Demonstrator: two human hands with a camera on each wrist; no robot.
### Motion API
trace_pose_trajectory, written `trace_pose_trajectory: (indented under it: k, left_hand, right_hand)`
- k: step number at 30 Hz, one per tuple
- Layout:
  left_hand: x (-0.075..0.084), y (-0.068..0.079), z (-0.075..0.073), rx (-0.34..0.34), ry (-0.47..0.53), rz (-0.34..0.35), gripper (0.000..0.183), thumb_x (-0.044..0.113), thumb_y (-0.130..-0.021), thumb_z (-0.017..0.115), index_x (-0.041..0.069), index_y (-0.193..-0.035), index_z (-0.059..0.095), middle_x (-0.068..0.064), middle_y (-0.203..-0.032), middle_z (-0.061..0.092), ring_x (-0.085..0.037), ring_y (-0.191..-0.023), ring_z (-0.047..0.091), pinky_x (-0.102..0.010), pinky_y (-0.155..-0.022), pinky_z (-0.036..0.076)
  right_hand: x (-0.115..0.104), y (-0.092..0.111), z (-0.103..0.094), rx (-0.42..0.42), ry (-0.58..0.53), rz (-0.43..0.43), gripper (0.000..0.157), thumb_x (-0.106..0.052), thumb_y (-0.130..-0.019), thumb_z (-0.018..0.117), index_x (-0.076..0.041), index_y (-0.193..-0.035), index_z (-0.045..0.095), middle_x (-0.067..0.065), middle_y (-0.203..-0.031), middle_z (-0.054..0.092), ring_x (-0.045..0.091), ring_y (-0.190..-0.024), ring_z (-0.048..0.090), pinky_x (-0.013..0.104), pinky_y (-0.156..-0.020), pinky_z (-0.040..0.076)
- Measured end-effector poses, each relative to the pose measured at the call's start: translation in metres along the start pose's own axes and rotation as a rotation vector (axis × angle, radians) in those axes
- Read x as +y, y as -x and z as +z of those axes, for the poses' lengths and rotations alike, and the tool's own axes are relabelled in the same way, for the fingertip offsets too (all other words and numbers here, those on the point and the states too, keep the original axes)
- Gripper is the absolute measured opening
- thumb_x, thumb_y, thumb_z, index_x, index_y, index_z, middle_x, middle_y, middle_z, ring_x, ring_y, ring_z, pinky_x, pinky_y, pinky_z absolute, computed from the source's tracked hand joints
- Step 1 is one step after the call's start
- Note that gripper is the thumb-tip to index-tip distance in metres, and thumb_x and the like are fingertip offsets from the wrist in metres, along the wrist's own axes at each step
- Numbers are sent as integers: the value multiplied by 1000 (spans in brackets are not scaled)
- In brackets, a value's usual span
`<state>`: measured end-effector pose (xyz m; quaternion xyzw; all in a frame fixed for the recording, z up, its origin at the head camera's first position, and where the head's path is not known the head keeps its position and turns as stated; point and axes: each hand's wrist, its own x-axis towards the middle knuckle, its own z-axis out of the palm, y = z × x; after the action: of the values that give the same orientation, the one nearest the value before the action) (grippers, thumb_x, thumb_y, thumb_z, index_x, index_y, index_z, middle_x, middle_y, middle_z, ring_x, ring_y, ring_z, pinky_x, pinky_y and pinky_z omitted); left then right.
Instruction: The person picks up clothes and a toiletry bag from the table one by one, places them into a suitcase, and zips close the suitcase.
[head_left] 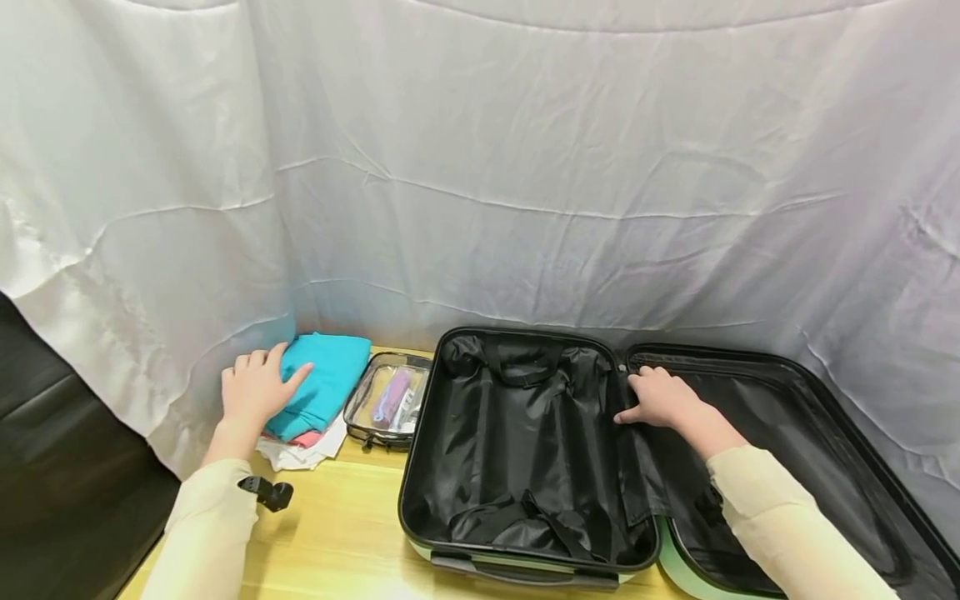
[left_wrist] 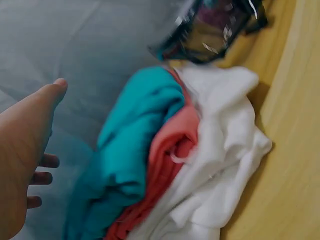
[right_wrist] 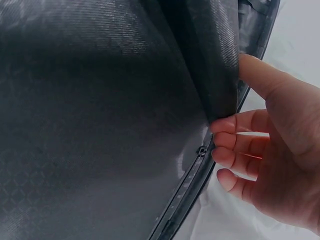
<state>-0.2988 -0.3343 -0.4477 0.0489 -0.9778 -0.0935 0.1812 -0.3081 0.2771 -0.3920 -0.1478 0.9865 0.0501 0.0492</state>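
Observation:
An open suitcase (head_left: 517, 433) with black lining lies on the table. At its hinge side my right hand (head_left: 663, 396) holds the edge of the black lining flap (right_wrist: 212, 50); the thumb tip goes behind the fabric, with the other fingertips at the flap's near edge. On the left, my left hand (head_left: 255, 383) is beside a stack of folded clothes, fingers spread and holding nothing. The stack has a turquoise garment (head_left: 330, 375) on top, a coral red garment (left_wrist: 172, 140) under it and a white garment (left_wrist: 215, 150) at the bottom.
A clear pouch (head_left: 390, 396) with black trim, holding a purple item, stands between the clothes and the suitcase. The suitcase's other half (head_left: 780, 450) lies opened to the right. Grey-white curtains (head_left: 525, 167) hang close behind. Wooden tabletop (head_left: 330, 533) shows in front.

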Motion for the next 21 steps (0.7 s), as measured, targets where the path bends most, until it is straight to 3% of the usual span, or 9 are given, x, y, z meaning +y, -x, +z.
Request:
trace_pose_trajectory:
  k: [10,17,21]
  left_hand:
    - [-8,-15,38,-72,-10,-61,75,60,-96,41,-1,-140,39,-36,-124,46,-54,-111,39,-67,-88,32]
    - [-7,-14,46,-186,-36,-108,81,61,-97,38,0,-149,27,-42,-124,42,-59,-113,37,-69,-89,31]
    - [-6,-11,48,-198,-28,-119,84,63,-96,38,0,-150,25,-43,-121,43,-59,-112,39,-70,-87,32]
  right_hand:
    - [2,-3,2,-9,-18,-1,77,-53,-77,75,7,-123,59,30,-122,55,50,-113,52,62,-87,46]
    - [2,-4,3,-13,-30,4,77,-53,-76,75,6,-123,59,30,-122,55,50,-114,51,63,-87,45]
    - [2,-3,2,-3,-25,3,76,-52,-76,76,6,-122,60,30,-121,56,50,-112,52,63,-87,46]
